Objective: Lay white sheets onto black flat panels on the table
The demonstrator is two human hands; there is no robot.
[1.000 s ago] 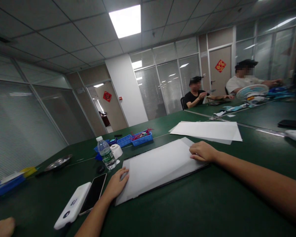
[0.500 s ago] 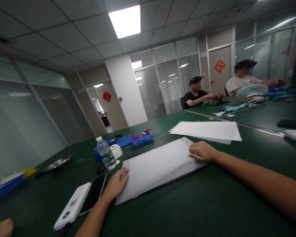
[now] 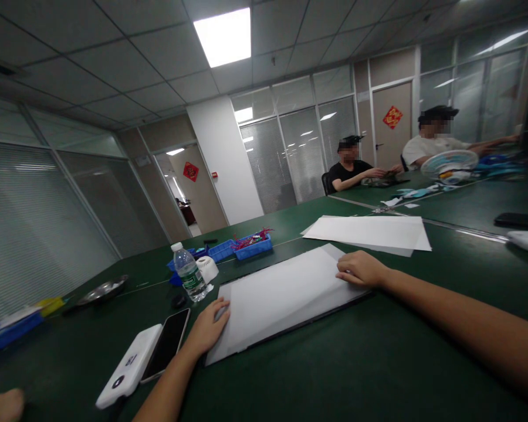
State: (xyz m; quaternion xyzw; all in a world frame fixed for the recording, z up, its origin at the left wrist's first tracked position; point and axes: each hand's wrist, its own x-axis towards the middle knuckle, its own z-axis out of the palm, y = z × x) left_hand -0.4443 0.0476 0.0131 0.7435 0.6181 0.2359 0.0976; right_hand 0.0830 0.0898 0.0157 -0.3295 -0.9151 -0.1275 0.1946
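White sheets [image 3: 281,299] lie in front of me on a thin dark-edged board [image 3: 317,320], set at a slant on the green table. My left hand [image 3: 211,328] rests on the near left edge of the sheets, fingers laid on the paper and thumb apart. Across from it, my right hand [image 3: 361,269] lies over the right edge, its fingers slightly bent and the thumb separate. Neither hand visibly lifts anything. Left of my left hand are a dark-screened phone [image 3: 167,346] and a white oblong device [image 3: 129,366].
Beyond the board lie more white sheets [image 3: 369,231]. A water bottle [image 3: 189,272], a white roll-shaped object [image 3: 207,268] and a blue basket [image 3: 254,249] of red pieces stand at the back left. A metal pan [image 3: 103,291] sits farther left. Two people work across the table.
My hands and the sheets have not visibly moved. Across the table, one person's arm reaches farther right, and the other person's hands have shifted slightly.
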